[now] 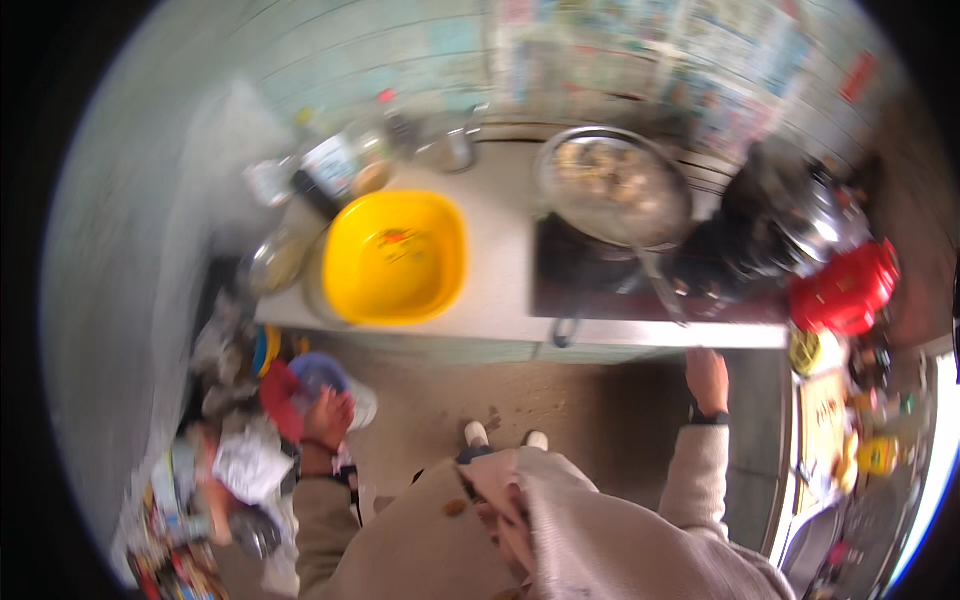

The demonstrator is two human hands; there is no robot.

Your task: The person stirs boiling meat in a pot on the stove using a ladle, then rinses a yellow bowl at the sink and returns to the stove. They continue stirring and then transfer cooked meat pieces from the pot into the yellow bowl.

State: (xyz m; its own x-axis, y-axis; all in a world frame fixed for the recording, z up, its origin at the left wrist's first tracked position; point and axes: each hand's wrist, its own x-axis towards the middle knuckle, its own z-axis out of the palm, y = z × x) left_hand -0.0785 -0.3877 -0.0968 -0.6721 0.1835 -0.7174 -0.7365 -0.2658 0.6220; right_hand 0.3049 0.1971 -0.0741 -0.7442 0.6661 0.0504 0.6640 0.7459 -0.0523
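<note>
My left hand [328, 415] hangs at the left beside a purple-rimmed bucket [318, 368] and a red item [282, 400]; its fingers look apart, with nothing seen in them. Just below the counter's front edge is my right hand [708, 378], blurred, its fingers not clear. Closest above it lies the handle [664, 288] of a wide pan [668, 222], with a small gap between. Pieces of pale brown food [605, 172] fill the pan, which stands on a black cooktop [580, 268]. A yellow basin [440, 285] on the counter has small red and dark bits at its bottom.
Jars and bottles [370, 175] crowd the counter's back left. On the right stand a lidded dark pot [760, 205] and a red container [850, 290]. Bags and clutter [250, 465] cover the floor at left. A side shelf [822, 410] holds several bottles.
</note>
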